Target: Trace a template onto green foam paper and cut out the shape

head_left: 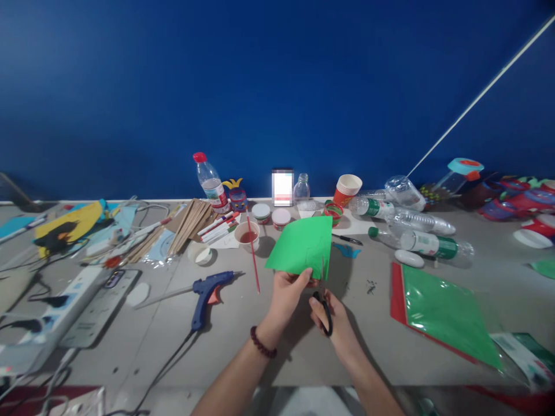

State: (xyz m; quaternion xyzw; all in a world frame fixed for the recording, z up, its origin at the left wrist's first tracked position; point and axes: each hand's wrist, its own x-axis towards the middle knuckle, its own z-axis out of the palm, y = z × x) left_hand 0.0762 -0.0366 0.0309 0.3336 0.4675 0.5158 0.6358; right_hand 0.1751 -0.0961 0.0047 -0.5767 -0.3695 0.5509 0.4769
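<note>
Left hand [288,292] pinches the lower edge of a green paper sheet [302,247], thumb on top, fingers closed on the sheet; a bead bracelet [262,344] sits at that wrist. The sheet is held above the grey table [243,346], tilted up and away from the person. Right hand [333,315] grips black-handled scissors [324,306], fingers through the loops; the blades point up into the sheet's lower right edge. Blade opening is hard to judge, as the tips look merged with the paper.

Left of the hands: a blue glue gun [208,290] lying on the table, and a red stick [252,254] leaning out of a paper cup [247,235]. Right: a packet of green and red sheets [442,312] and several clear plastic bottles [416,222] on their sides.
</note>
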